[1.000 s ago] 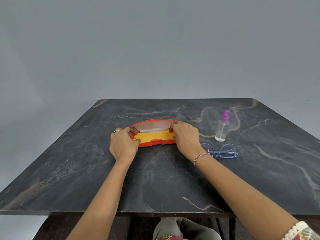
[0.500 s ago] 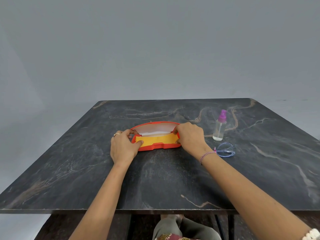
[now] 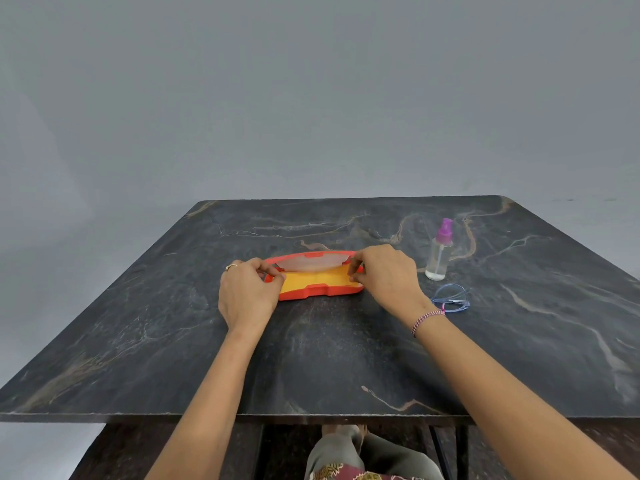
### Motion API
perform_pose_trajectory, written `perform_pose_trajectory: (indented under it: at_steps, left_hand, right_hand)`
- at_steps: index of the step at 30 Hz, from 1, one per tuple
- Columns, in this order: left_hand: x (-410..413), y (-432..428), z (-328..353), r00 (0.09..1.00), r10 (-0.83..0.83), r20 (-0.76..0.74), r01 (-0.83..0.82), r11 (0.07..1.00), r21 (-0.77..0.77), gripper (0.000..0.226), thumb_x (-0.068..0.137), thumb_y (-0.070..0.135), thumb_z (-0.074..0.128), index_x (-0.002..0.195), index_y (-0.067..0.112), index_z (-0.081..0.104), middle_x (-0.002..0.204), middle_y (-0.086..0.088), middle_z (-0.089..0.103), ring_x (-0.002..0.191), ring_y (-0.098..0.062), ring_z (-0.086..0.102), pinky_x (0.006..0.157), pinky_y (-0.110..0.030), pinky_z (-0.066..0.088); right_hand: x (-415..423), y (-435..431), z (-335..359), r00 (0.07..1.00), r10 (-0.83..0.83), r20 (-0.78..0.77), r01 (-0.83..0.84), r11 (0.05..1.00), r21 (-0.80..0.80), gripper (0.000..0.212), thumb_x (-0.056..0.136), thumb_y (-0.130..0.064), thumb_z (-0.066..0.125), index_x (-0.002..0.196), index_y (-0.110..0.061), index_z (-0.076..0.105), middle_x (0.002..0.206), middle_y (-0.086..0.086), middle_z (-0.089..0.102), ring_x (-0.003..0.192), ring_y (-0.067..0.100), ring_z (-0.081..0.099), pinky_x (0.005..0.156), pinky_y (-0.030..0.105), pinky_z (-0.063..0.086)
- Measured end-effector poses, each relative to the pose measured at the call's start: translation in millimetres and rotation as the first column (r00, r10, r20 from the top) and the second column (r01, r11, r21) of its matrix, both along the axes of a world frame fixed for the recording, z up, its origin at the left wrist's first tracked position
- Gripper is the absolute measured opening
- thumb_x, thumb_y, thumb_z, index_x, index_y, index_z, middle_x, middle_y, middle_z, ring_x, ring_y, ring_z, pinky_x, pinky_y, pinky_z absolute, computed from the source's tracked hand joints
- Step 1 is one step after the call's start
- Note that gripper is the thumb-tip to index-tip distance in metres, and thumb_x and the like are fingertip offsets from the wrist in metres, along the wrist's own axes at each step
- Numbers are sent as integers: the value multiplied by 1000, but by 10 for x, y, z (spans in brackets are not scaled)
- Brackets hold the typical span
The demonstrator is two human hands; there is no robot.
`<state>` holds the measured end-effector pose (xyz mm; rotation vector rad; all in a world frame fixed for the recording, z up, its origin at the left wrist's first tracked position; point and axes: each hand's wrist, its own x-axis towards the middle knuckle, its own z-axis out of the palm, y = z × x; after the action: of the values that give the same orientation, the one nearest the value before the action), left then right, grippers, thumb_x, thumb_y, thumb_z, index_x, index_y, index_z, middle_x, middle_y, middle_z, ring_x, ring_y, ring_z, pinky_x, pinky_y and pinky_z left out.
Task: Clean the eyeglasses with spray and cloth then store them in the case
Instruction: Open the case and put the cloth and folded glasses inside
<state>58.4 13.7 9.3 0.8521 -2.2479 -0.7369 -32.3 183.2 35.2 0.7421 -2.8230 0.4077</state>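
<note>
On table (image 3: 346,358) | L hand (image 3: 247,294) + R hand (image 3: 388,275) pinch open case (image 3: 318,284) ends

Between the left grip (image 3: 247,289) and right grip (image 3: 384,275), the oblong orange plastic eyeglass case (image 3: 313,294) looks smooth and matt. Right of the right grip, a clear purple-capped spray bottle (image 3: 438,258) and blue translucent plastic eyeglasses (image 3: 450,301) look glossy. The dark veined stone desk (image 3: 346,358) has a dull sheen.
</note>
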Motion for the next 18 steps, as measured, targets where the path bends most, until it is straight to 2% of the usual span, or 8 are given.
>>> perform_pose_trajectory:
  at_steps: [4, 9, 13, 16, 18]
  left_hand:
    - [66, 133, 59, 999, -10, -33, 8, 998, -59, 13, 76, 36, 72, 72, 27, 64, 88, 1, 59, 90, -17, 57, 63, -28, 39]
    - [40, 436, 166, 989, -113, -97, 108, 993, -56, 13, 78, 34, 69, 72, 27, 60, 81, 7, 58, 77, -7, 48, 62, -26, 33]
    - [-101, 710, 203, 952, -268, -145, 262, 963, -63, 9, 78, 31, 71, 73, 26, 64, 73, 12, 55, 72, -7, 52, 62, -23, 33]
    - [-240, 943, 183, 899, -418, -133, 413, 908, -62, 7, 76, 24, 72, 72, 23, 67, 70, 10, 60, 66, -9, 56, 67, -27, 45]
    - [-302, 1090, 159, 861, -498, -102, 495, 867, -52, 1, 78, 20, 71, 78, 21, 72, 69, 9, 62, 59, -3, 53, 65, -22, 45]
  right_hand:
    - [52, 81, 26, 1000, 11, 5, -11, 999, -49, 8, 84, -29, 67, 91, -28, 69, 102, -3, 67, 95, 22, 62, 69, 27, 40]
    - [71, 271, 80, 1000, 1, 13, 1, 992, -124, 7, 80, -36, 69, 84, -31, 69, 89, -7, 66, 88, 16, 62, 66, 25, 41]
    - [51, 542, 163, 999, -32, -27, 27, 982, -186, 6, 81, -36, 69, 84, -31, 69, 79, -12, 65, 82, 11, 61, 64, 25, 44]
    - [1, 798, 193, 998, -64, -29, 57, 979, -198, 4, 82, -33, 69, 85, -30, 70, 70, -16, 58, 75, 7, 56, 63, 24, 40]
    - [-51, 967, 180, 997, -76, -34, 69, 982, -174, 5, 83, -32, 68, 86, -28, 71, 72, -16, 56, 72, 6, 51, 63, 23, 38]
